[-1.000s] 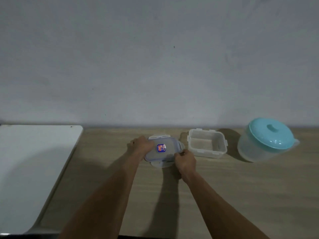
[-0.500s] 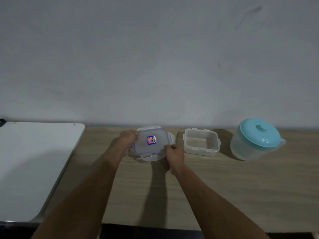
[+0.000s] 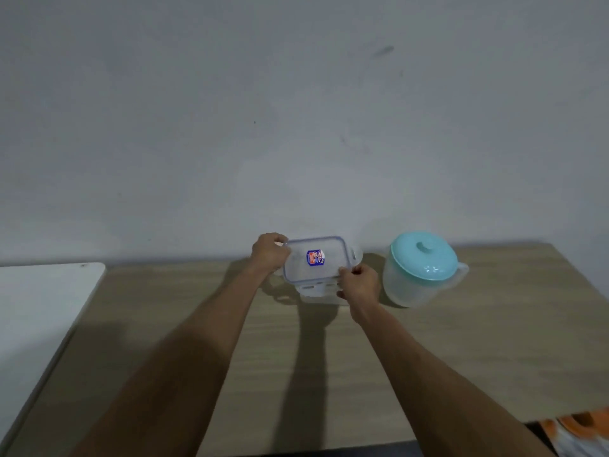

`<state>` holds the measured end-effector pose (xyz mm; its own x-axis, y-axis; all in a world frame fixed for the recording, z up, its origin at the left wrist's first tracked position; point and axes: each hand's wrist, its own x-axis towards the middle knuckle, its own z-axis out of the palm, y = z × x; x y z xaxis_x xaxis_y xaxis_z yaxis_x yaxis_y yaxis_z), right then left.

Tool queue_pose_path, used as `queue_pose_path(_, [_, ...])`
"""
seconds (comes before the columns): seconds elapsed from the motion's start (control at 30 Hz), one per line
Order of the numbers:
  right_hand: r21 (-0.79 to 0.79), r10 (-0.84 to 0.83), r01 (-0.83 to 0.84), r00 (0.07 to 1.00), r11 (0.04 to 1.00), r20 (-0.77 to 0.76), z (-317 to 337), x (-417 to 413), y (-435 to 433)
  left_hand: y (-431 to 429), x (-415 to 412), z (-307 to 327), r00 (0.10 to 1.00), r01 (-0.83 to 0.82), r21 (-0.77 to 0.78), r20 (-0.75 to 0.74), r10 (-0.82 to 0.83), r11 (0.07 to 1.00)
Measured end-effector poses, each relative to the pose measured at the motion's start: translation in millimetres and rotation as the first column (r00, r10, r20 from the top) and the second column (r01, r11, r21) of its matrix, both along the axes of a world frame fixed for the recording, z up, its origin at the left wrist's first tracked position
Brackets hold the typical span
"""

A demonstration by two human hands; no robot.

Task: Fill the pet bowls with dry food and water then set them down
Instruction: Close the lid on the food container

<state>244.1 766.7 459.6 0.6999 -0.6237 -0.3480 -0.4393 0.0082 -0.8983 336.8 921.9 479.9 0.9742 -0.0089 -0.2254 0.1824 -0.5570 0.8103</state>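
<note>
A clear rectangular lid [image 3: 314, 258] with a blue seal and a red-and-blue sticker is held level above the wooden table [image 3: 428, 357], near the wall. My left hand [image 3: 268, 255] grips its left end and my right hand [image 3: 359, 285] grips its front right corner. Clear plastic of a container [image 3: 318, 293] shows just below the lid's front edge. I cannot tell whether the lid touches it. A translucent pitcher [image 3: 412, 288] with a teal lid [image 3: 423, 255] stands to the right, its spout pointing right.
A white table [image 3: 39, 308] adjoins the wooden one on the left. The grey wall [image 3: 296, 127] rises right behind the objects. An orange-patterned thing [image 3: 580, 430] shows at the bottom right corner, below the table's front edge.
Both hands carried the stickered lid up and to the right. The open clear container that stood beside it is now hidden under the lid. The view also shifted.
</note>
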Motion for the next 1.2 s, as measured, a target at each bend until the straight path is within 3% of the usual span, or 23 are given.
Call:
queue_pose_path(0.2, [-0.146,0.008,-0.027,0.992,0.989,-0.129,-17.6,-23.3,-34.4,-48.5,-2.0,-24.7,0.999,0.033,0.058,-0.029,-0.032,0.998])
queue_pose_path(0.6, [-0.241,0.098,-0.159,0.964,0.957,-0.247,-29.9,-14.2,-37.4,-38.8,1.6,-37.0,1.000,0.026,0.085,0.000,-0.026,0.996])
queue_pose_path(0.7, [-0.353,0.061,-0.165,0.956,0.921,-0.288,-22.6,-15.7,-35.7,-37.4,-0.1,-36.9,1.000,0.027,0.074,-0.006,-0.027,0.997])
queue_pose_path(0.8, [-0.559,0.024,-0.159,0.970,0.814,-0.241,-15.2,-14.9,-28.0,-33.9,-3.4,-34.4,1.000,0.027,0.078,-0.004,-0.027,0.997])
queue_pose_path(0.93, [-0.722,0.294,-0.271,0.951,0.636,-0.097,-10.0,-0.1,-12.0,-26.5,-12.4,-32.3,1.000,0.010,0.099,0.003,-0.011,0.995])
queue_pose_path(1.07, [-0.706,0.596,-0.624,0.720,0.334,-0.355,-7.0,23.5,-6.6,-17.5,-21.5,-35.4,1.000,-0.012,0.119,-0.013,0.013,0.993])
queue_pose_path(1.2, [-0.561,0.603,-0.826,0.477,0.059,-0.639,-8.0,43.1,-12.7,-10.9,-25.5,-38.3,0.999,-0.020,0.123,-0.035,0.024,0.992])
